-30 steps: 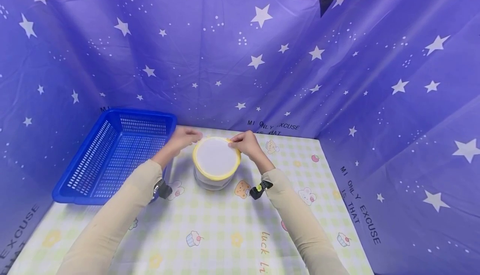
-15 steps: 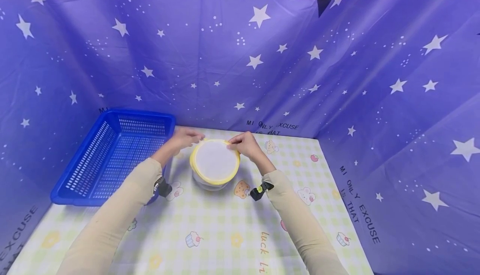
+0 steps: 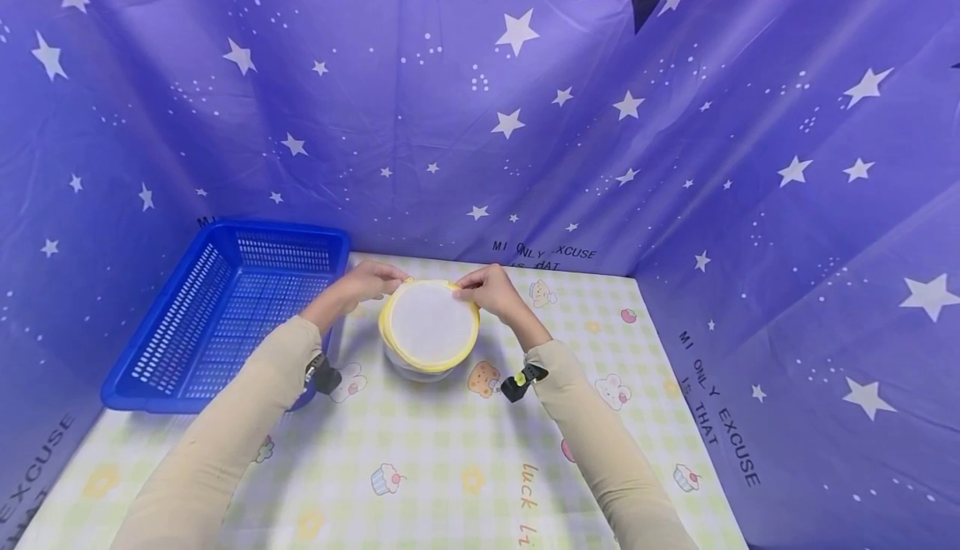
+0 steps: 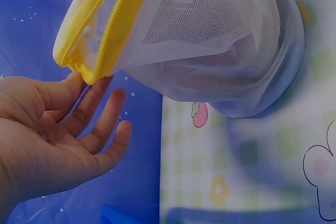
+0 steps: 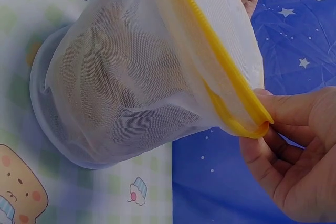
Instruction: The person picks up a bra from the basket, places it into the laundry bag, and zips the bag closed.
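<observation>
a white mesh bag (image 3: 433, 322), roughly cylindrical, stands on its round base on the table (image 3: 435, 429), sides creased, its pale circular top rimmed by a yellow zipper (image 4: 116, 24) whose teeth are parted along one stretch.

Two long sleeves of plain, pale beige cloth cover the person's arms, the left sleeve (image 3: 210, 442) and the right sleeve (image 3: 611, 442) in the same sandy shade. They fit fairly close, with soft creases gathering toward the cuffs. At the left cuff I see a small, blocky black device (image 3: 327, 377) on a wrist mount with a pale, silvery bit along its edge; at the right cuff sits a similar dark device (image 3: 514, 387) on a black strap (image 3: 535, 370), marked by a bright yellow-green spot (image 3: 519, 377). Past the cuffs, the hands (image 3: 365, 282) are bare
</observation>
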`<state>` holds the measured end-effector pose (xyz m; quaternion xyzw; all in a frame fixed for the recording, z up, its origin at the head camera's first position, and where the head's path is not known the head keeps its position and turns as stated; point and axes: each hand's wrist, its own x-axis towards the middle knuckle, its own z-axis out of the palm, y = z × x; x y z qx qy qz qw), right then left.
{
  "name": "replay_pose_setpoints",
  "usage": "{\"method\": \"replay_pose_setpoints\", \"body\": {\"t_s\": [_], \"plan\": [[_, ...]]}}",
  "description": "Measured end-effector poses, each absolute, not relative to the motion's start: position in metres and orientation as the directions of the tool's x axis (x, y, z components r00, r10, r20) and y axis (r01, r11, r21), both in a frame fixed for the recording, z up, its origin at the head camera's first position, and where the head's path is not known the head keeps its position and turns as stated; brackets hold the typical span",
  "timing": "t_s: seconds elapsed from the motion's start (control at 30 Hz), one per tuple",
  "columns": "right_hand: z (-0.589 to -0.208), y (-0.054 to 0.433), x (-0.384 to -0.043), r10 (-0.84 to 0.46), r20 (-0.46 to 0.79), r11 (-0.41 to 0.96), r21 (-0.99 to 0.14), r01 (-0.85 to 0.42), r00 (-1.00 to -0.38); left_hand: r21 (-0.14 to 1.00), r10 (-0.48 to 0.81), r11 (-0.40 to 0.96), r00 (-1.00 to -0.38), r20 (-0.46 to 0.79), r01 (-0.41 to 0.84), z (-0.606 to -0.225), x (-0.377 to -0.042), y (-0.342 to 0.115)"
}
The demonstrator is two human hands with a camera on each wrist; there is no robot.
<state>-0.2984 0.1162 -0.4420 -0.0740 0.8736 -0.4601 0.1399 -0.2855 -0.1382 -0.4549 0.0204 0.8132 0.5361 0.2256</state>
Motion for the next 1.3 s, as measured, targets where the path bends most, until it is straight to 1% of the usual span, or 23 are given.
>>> {"method": "replay_pose_setpoints", "body": {"t_s": [0.23,0.43,0.7,0.83,1.3], "plan": [[-0.4433,0.1164,-0.2985,-0.261,-0.145,0.575,-0.817,-0.033,-0.954,0.878,0.265,0.441,-0.908,-0.326,-0.186,-0.4562,-0.2853,-0.1379],[-0.4431,0.1168,-0.2980,-0.262,-0.147,0.574,-0.818,-0.032,-0.954,0.874,0.202,0.457,-0.937,-0.285,-0.168,-0.4562,-0.2852,-0.1364],[-0.4424,0.1173,-0.2985,-0.275,-0.134,0.570,-0.820,-0.049,-0.952,0.908,0.158,0.393,-0.962,-0.222,-0.146,-0.4514,-0.2835,-0.1348],[-0.4415,0.1176,-0.2986,-0.274,-0.141,0.569,-0.821,-0.042,-0.951,0.918,0.152,0.374,-0.968,-0.200,-0.131,-0.4491,-0.2833,-0.1345],[-0.4442,0.1170,-0.3003,-0.217,-0.175,0.565,-0.825,0.022,-0.960,0.909,0.107,0.401,-0.980,-0.168,-0.112,-0.4515,-0.2825,-0.1336]]}}
